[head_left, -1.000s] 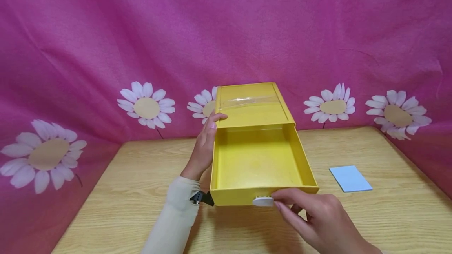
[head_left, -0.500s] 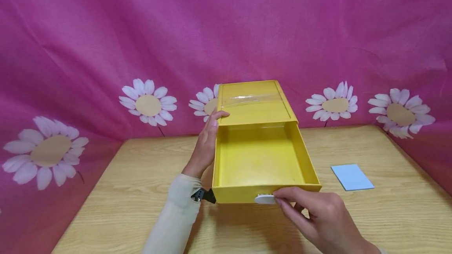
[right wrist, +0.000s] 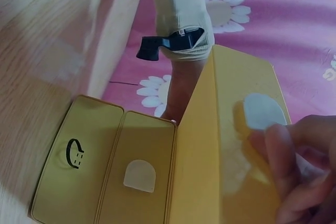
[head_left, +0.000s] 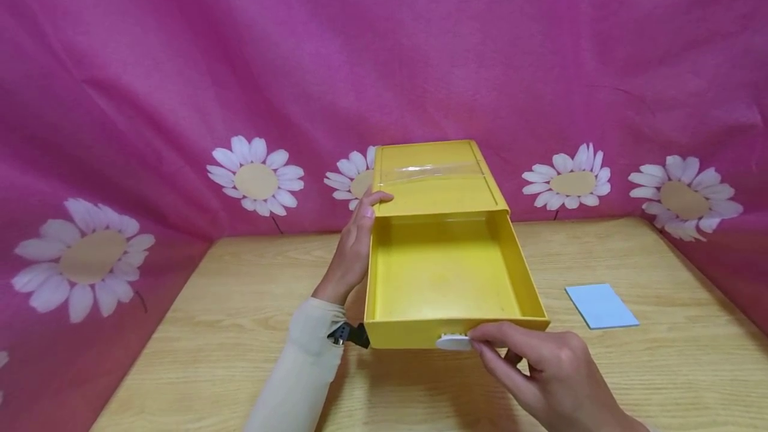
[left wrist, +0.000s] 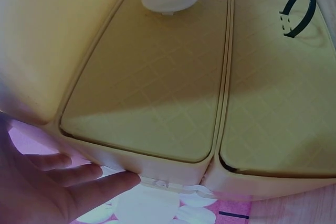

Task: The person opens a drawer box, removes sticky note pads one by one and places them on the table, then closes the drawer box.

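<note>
A yellow plastic drawer unit (head_left: 429,179) stands on the table, its top drawer (head_left: 447,269) pulled far out with nothing visible inside. My right hand (head_left: 549,365) pinches the drawer's white handle (head_left: 453,342) between thumb and index finger; the right wrist view shows this handle (right wrist: 264,110) close up. My left hand (head_left: 350,245) lies against the unit's left side near the top front corner, a fingertip on the top edge. In the left wrist view the fingers (left wrist: 105,190) are straight along that side.
Two lower drawers are shut: the middle one has a white handle (right wrist: 139,176), the bottom one a black loop (right wrist: 75,153). A blue square pad (head_left: 603,306) lies right of the unit on the wooden table (head_left: 240,299). Pink flowered cloth (head_left: 384,45) hangs behind.
The head view has shifted slightly. Both hands keep their places on the unit and the drawer handle, and the top drawer stays pulled out about as far.
</note>
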Tool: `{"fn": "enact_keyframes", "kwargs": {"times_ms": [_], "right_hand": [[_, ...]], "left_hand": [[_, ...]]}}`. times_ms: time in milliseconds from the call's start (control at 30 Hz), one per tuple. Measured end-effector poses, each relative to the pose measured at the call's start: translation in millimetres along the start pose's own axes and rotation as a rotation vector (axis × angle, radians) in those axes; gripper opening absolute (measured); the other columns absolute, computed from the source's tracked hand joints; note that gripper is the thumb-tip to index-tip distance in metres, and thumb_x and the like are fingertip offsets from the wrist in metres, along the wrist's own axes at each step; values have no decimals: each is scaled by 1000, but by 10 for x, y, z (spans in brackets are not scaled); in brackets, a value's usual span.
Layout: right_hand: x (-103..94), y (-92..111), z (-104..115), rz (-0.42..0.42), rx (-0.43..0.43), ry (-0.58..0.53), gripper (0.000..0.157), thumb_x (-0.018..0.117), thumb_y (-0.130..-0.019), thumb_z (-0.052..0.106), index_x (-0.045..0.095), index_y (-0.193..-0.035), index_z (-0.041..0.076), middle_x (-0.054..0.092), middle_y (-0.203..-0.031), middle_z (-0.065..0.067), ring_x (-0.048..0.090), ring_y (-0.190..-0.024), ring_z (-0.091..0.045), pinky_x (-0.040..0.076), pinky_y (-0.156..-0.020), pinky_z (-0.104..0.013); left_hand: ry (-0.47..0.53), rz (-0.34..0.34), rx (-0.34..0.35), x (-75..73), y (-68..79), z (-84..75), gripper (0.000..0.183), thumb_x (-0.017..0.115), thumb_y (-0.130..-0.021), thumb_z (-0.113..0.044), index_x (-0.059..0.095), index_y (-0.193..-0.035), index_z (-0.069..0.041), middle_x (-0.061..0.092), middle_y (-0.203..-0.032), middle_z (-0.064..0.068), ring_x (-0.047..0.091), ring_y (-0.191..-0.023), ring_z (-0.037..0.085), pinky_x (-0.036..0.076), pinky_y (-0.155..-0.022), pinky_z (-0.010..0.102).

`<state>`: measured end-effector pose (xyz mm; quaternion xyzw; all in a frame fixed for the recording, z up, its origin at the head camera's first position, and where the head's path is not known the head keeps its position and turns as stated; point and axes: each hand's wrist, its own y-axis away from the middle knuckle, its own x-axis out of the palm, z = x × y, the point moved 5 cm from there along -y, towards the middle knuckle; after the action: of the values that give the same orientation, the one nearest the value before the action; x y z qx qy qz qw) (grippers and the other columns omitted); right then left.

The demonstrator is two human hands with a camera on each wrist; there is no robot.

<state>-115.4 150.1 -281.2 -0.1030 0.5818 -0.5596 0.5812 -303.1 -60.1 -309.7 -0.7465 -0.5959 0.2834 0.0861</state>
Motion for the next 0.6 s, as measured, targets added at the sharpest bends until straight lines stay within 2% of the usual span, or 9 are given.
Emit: {"fn": "enact_keyframes", "kwargs": {"times_ms": [233, 433, 600], "right_hand": [[23, 13, -8, 3, 25, 3, 21, 58, -96, 36, 71, -93, 19, 71, -83, 9, 58, -59, 7, 47, -55, -10], [33, 17, -9, -2, 28, 18, 25, 55, -97, 38, 71, -92, 19, 71, -82, 9, 57, -60, 6, 45, -54, -9], [20, 14, -10, -14, 17, 16, 26, 55, -97, 37, 71, -92, 18, 71, -83, 8, 58, -62, 5, 45, -55, -9]], "left_hand": [[-12, -11, 15, 6, -5, -25, 47, 19, -103, -49, 45, -135, -27, 11, -161, 5, 32, -134, 27, 43, -97, 49], [0, -1, -2, 10, 5, -10, 46, 19, -102, -51, 44, -135, -30, 11, -161, 0, 40, -127, 28, 49, -91, 44], [2, -2, 0, 12, 2, -10, 45, 19, -102, -50, 44, -134, -30, 12, -160, -4, 40, -126, 27, 48, -92, 44]]}}
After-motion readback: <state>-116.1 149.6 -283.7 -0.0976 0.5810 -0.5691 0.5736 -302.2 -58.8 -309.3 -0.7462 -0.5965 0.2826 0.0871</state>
